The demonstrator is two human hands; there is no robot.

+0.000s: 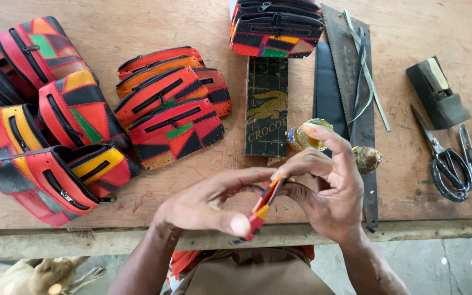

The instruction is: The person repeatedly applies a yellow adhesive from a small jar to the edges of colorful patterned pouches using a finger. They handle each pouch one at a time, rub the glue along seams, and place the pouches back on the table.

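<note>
Your left hand [208,205] and right hand [329,191] both pinch the thin leather strip [263,207] with closed fingers; I think you should keep it taut above the worktop [411,33], away from the glue jar [304,135].

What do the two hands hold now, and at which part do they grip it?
Both hands pinch one small patchwork leather piece, seen edge-on: the left hand at its lower red end, the right hand at its upper end.

Small leathercraft workshop, worn wooden worktop [422,180] scarred and stained, finished patchwork pouches [77,125] stacked left of the fingers, black scissors [446,164] well right, handsaw [356,93] and glue jar [306,135] just beyond, bare concrete floor [443,267] below.
</note>
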